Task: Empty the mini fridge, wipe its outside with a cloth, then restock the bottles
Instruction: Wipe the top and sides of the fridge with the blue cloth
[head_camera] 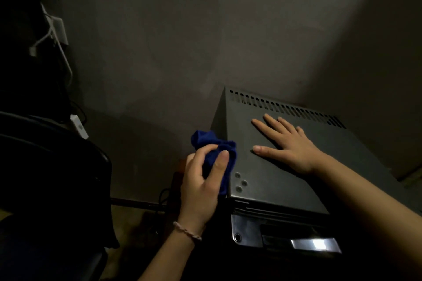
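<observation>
2 hands (201, 180) (290, 143), fridge (274, 178) front perhaps cropped

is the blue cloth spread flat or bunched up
Bunched up. The blue cloth is crumpled into a wad gripped by the left hand against the upper left edge of the mini fridge.

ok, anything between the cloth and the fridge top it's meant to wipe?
Only the right hand, lying flat on the mini fridge top. The left hand holds the blue cloth at the top's left edge.
</observation>
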